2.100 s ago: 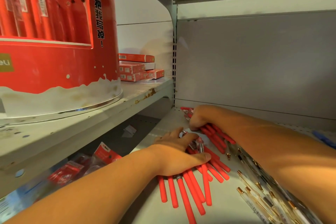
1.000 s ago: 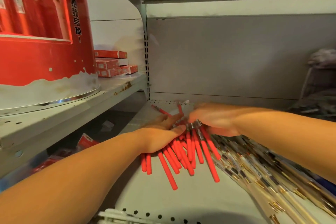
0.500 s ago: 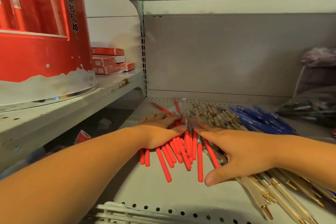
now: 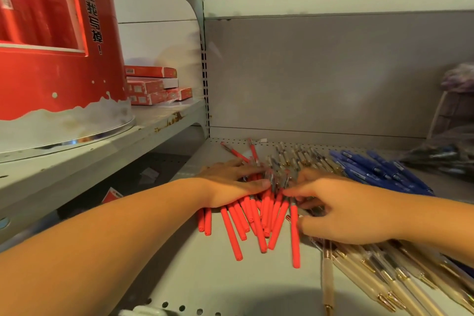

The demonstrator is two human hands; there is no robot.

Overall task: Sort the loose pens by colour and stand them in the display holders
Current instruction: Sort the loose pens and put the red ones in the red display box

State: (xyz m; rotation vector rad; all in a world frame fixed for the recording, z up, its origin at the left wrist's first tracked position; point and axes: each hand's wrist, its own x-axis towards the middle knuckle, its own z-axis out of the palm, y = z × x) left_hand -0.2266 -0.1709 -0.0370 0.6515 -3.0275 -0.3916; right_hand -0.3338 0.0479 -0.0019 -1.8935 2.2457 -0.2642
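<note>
This is a stationery shop aisle. Grey metal retail shelving [image 4: 179,120] with perforated edges and slotted uprights carries stock: stacked red boxes [image 4: 154,87], a big red branded display stand [image 4: 59,46] printed with Chinese characters, and loose red pens [image 4: 256,218], clear pens [image 4: 379,272] and blue pens [image 4: 372,169] in bulk.

**Materials and finishes on the shelf**

The shelf [image 4: 230,287] is painted metal, matt grey, with small holes along its front edge. The red pens [image 4: 232,232] look like matt, smooth plastic. The clear pens [image 4: 379,277] are glossy transparent plastic with shiny golden metal tips. The blue pens [image 4: 372,169] are smooth plastic. The red display stand [image 4: 56,59] is glossy.
</note>
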